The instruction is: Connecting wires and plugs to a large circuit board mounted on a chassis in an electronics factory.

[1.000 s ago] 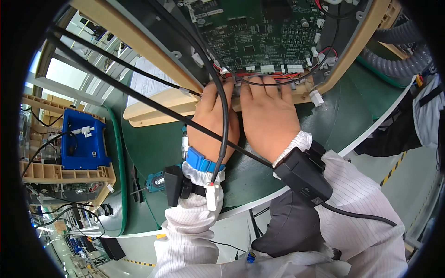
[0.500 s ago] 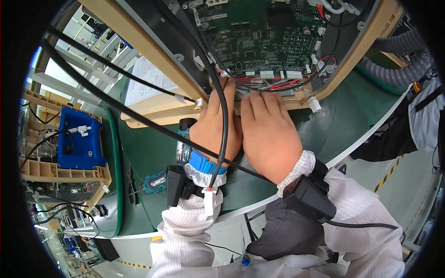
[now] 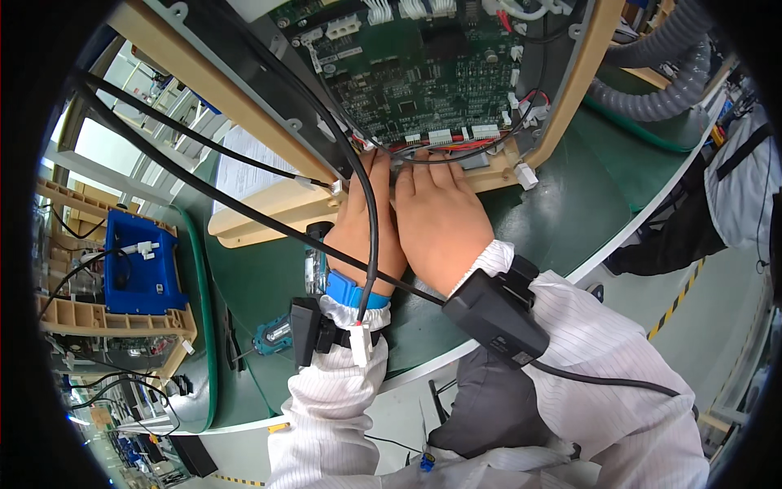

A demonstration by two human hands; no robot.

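Both hands lie side by side at frame centre, fingertips on the red wires [image 3: 444, 148] along the board's [image 3: 415, 73] lower edge. The left hand [image 3: 368, 224] and right hand [image 3: 440, 216] seem pressed flat, grip hidden.

White striped sleeves cover both arms. A black box [image 3: 494, 316] with a cable rides the right wrist. A blue band [image 3: 352, 291] circles the left.

Fingertips of left hand [image 3: 368, 224] and right hand [image 3: 440, 216] hidden under red wires [image 3: 444, 148]; circuit board [image 3: 423, 69] cut off at top.
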